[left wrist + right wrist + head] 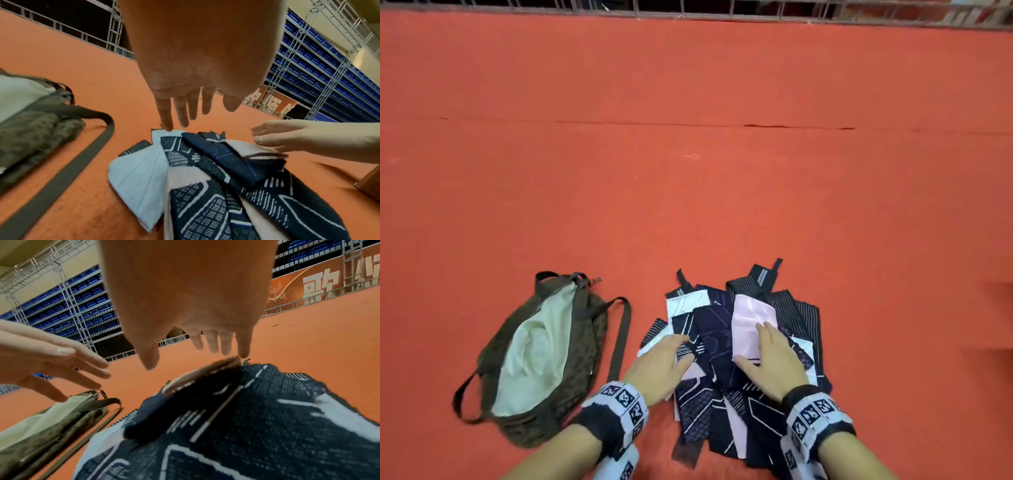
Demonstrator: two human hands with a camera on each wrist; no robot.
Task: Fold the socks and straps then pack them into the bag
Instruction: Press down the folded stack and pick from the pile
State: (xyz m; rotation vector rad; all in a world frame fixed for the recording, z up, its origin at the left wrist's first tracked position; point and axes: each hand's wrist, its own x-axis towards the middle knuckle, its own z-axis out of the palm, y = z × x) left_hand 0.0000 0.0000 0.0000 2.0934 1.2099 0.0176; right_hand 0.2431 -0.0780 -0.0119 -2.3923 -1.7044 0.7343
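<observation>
navy-and-white patterned socks (pixel 702 404), olive bag (pixel 592 318), orange floor (pixel 722 192)

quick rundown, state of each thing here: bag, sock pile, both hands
bag: open, lying flat on the orange floor, pale lining showing, nothing visible inside
pile of socks and straps: loose, overlapping, unfolded, right of the bag
left hand: open, fingers straight, over the pile
right hand: open, fingers straight, over the pile

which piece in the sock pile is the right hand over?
The glossy pale pink piece near the pile's far right: the right hand lies open above it. The pieces around it are navy with white patterning.
</observation>
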